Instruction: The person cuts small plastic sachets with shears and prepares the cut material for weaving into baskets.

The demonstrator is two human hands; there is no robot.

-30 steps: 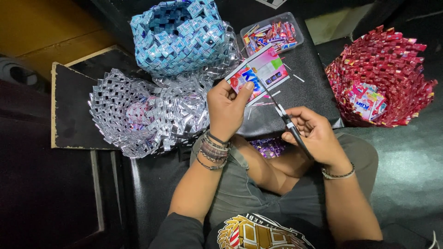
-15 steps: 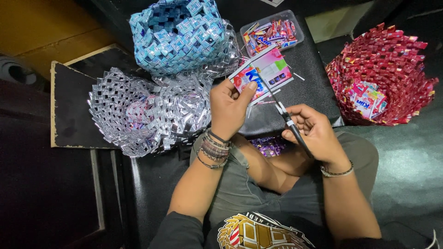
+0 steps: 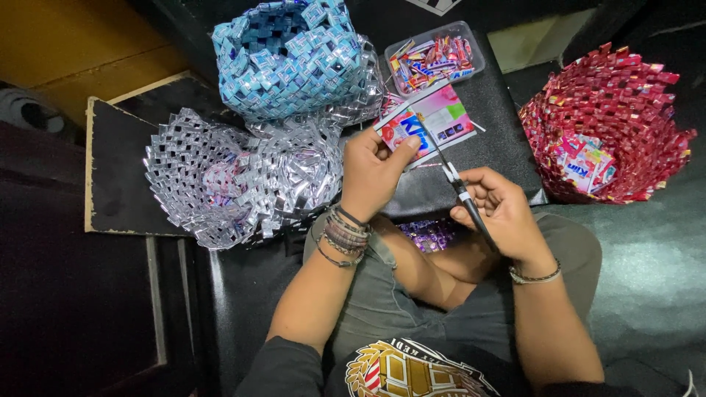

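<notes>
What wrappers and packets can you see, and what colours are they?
Flat pink, white and blue wrapper: held in the left hand, scissors on it.
Clear plastic tub: top middle, holding red, yellow and blue strips.
Red-and-white packet: inside the red woven basket, right.

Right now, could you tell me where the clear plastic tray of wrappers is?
In the head view, the clear tray sits top centre, right of the blue woven basket, just beyond the wrapper in the left hand.

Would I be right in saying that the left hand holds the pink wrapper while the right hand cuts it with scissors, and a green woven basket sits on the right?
Not quite: the head view shows the woven basket on the right is red. The left hand does hold the pink wrapper, and the right hand works the scissors.
</notes>
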